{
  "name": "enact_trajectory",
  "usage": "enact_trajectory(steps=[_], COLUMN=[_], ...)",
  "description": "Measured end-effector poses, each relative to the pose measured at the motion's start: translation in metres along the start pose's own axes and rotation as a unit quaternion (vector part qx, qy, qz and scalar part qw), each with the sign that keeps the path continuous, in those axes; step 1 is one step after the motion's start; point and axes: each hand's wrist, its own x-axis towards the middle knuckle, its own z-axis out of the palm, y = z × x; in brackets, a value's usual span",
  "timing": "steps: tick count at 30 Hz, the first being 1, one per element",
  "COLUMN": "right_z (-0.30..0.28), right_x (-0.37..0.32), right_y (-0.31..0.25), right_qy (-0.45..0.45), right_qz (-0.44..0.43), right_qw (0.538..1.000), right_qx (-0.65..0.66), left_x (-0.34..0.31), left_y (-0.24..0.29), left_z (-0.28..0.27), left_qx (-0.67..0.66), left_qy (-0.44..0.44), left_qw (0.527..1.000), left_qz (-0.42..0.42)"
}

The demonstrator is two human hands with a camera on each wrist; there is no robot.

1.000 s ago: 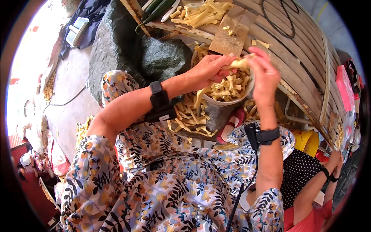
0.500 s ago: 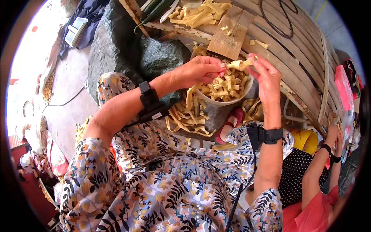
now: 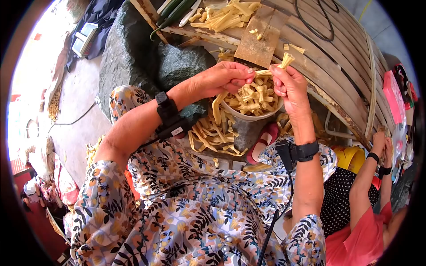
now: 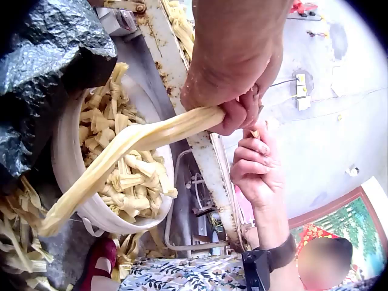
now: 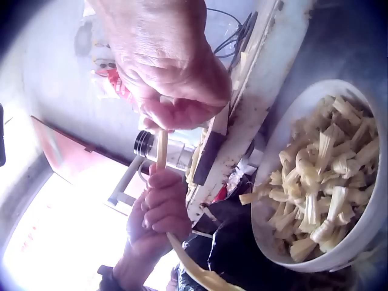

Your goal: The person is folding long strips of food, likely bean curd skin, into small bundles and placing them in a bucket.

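Observation:
Both hands hold one long pale yellow strip point(image 3: 263, 72) above a bucket point(image 3: 253, 118). My left hand point(image 3: 228, 80) pinches it; in the left wrist view a long tail of the strip point(image 4: 145, 137) hangs from this hand across the bucket. My right hand point(image 3: 290, 86) grips the other part with curled fingers, and a frayed end point(image 3: 288, 60) sticks up past its thumb. Between the hands a short length runs straight in the right wrist view. Short knotted pieces point(image 5: 324, 176) of the same material fill much of the white bucket.
A slatted wooden table point(image 3: 324, 66) with a rusty edge bears a small board point(image 3: 262, 42), a pile of strips point(image 3: 228, 17) and green cucumbers point(image 3: 175, 11). Dark green plastic sheeting point(image 3: 128, 66) stands left of the bucket. Loose strips point(image 3: 213, 133) lie below. Another person's arms point(image 3: 361, 190) show at right.
A knotted part between the hands shows half a second ago; now that length is straight and the frayed end stands above the right hand. Both hands have shifted slightly left.

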Motion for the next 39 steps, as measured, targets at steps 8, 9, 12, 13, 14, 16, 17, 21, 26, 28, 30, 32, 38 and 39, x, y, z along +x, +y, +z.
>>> enact_trajectory(steps=[8, 9, 12, 13, 14, 16, 17, 21, 26, 28, 30, 32, 38, 39], right_z=[-0.007, -0.009, -0.011, -0.009, -0.007, -0.002, -0.001, 0.003, 0.005, 0.006, 0.007, 0.004, -0.007, -0.010], right_x=[0.007, 0.009, 0.018, 0.023, 0.028, 0.038, 0.045, 0.070, 0.087, 0.090, 0.093, 0.096, 0.100, 0.096], right_y=[-0.010, -0.012, -0.020, -0.022, -0.023, -0.027, -0.028, -0.030, -0.022, -0.020, -0.019, -0.018, -0.002, -0.002], right_qy=[0.013, 0.017, 0.034, 0.047, 0.060, 0.077, 0.084, 0.105, 0.118, 0.125, 0.135, 0.136, 0.218, 0.244], right_qz=[-0.027, -0.032, -0.044, -0.057, -0.071, -0.105, -0.122, -0.164, -0.170, -0.169, -0.167, -0.171, -0.158, -0.158], right_qw=[0.998, 0.998, 0.998, 0.997, 0.995, 0.991, 0.989, 0.981, 0.977, 0.977, 0.976, 0.975, 0.956, 0.945], right_qx=[-0.060, -0.057, -0.038, -0.036, -0.034, -0.023, -0.012, 0.024, 0.045, 0.044, 0.044, 0.044, -0.115, -0.149], left_x=[-0.004, -0.005, -0.003, -0.002, 0.001, 0.011, 0.018, 0.044, 0.059, 0.061, 0.064, 0.068, 0.070, 0.065], left_y=[0.020, 0.022, 0.037, 0.044, 0.051, 0.063, 0.067, 0.075, 0.074, 0.073, 0.073, 0.072, 0.055, 0.055], left_z=[-0.001, -0.004, -0.009, -0.011, -0.014, -0.019, -0.022, -0.030, -0.045, -0.048, -0.050, -0.053, -0.056, -0.057], left_qx=[0.211, 0.256, 0.375, 0.402, 0.428, 0.481, 0.489, 0.482, 0.467, 0.468, 0.465, 0.459, 0.485, 0.474], left_qy=[0.033, 0.042, 0.101, 0.124, 0.148, 0.210, 0.226, 0.286, 0.318, 0.329, 0.337, 0.340, 0.373, 0.367], left_qw=[0.977, 0.964, 0.913, 0.894, 0.874, 0.818, 0.802, 0.762, 0.754, 0.754, 0.754, 0.757, 0.727, 0.742], left_qz=[0.020, 0.058, 0.128, 0.152, 0.177, 0.233, 0.258, 0.326, 0.334, 0.324, 0.320, 0.318, 0.312, 0.300])
